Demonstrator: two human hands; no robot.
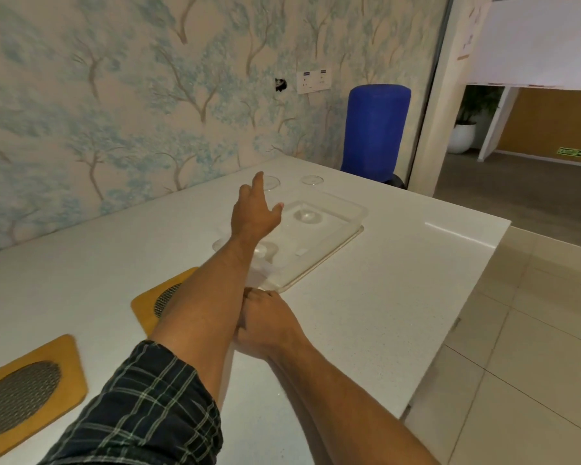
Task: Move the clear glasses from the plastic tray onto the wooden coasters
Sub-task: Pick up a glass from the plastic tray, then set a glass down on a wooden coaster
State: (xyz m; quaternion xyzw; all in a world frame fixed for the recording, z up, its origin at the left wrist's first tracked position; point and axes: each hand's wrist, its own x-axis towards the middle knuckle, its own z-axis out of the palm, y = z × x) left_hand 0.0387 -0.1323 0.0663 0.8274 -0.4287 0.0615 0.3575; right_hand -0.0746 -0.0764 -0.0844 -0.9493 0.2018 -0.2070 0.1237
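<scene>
A clear plastic tray (319,263) lies on the white counter. Clear glasses stand in it, faint against the white: one rim (312,180) at the far side, another rim (271,182) beside it. My left hand (254,213) is stretched out over the tray, fingers apart and holding nothing, with the index finger next to the second rim. My right hand (265,320) sits at the tray's near corner, fingers curled against its edge and partly hidden by my left forearm. Two wooden coasters with oval mesh centres lie at the near left (73,364) and under my forearm (145,307).
A wallpapered wall runs along the counter's far side. A blue water bottle (376,125) stands beyond the far corner. The counter's right edge (467,297) drops to a tiled floor.
</scene>
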